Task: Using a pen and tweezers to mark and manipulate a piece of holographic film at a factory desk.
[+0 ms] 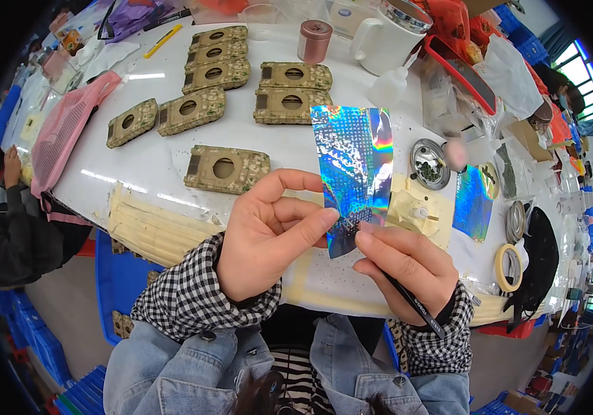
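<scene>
My left hand (269,232) pinches the lower left edge of a shiny holographic blue foil sheet (354,169), held upright above the white table (151,162). My right hand (403,266) touches the sheet's bottom edge with thumb and forefinger and also grips a thin black pen-like tool (410,304) that points down toward my wrist. A second holographic sheet (475,200) lies flat on the table to the right.
Several tan camouflage-patterned flat pieces with round holes (226,168) lie across the table. A white jug (387,38), a pink tin (314,40), a round metal dish (429,162) and a tape roll (508,266) stand nearby. Another person (6,214) sits at left.
</scene>
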The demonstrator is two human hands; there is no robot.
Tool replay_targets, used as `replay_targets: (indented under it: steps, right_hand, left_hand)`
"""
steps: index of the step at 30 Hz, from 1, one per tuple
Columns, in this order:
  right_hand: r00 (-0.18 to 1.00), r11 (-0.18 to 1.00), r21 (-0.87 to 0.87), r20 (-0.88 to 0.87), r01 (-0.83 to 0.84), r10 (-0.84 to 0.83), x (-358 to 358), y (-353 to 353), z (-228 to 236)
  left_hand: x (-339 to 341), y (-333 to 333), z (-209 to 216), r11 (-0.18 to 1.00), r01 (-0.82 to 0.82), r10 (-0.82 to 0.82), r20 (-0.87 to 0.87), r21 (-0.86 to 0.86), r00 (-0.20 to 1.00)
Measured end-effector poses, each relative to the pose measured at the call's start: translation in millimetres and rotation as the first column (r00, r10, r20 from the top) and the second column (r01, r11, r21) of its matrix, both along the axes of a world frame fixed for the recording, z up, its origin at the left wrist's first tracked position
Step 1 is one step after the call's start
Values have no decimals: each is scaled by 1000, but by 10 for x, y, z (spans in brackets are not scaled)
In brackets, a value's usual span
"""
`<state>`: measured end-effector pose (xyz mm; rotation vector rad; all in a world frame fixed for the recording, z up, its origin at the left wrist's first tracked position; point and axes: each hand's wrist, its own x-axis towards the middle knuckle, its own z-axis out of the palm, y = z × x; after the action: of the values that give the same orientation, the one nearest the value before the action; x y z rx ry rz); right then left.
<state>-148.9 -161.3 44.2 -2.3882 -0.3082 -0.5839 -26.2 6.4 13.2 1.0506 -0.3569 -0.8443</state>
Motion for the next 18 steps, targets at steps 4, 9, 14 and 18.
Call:
replay_targets:
  steps: [4, 9, 14, 18]
  right_hand:
    - [1000, 1000, -3, 9, 26, -26, -2, 14, -17]
    - [999, 999, -25, 14, 39, -38, -6, 36, -17]
    - [987, 979, -203, 159, 24, 9, 26, 33, -60]
    - [982, 961, -276, 184, 17, 36, 20, 25, -62]
  left_hand:
    - [-26, -11, 4, 999, -32, 32, 18, 23, 999]
    - [-35, -2, -12, 999, -44, 44, 46, 4, 998]
    - [5, -22, -4, 999, 4, -7, -101, -35, 995]
    - [28, -18, -47, 998, 35, -44, -157, -57, 987]
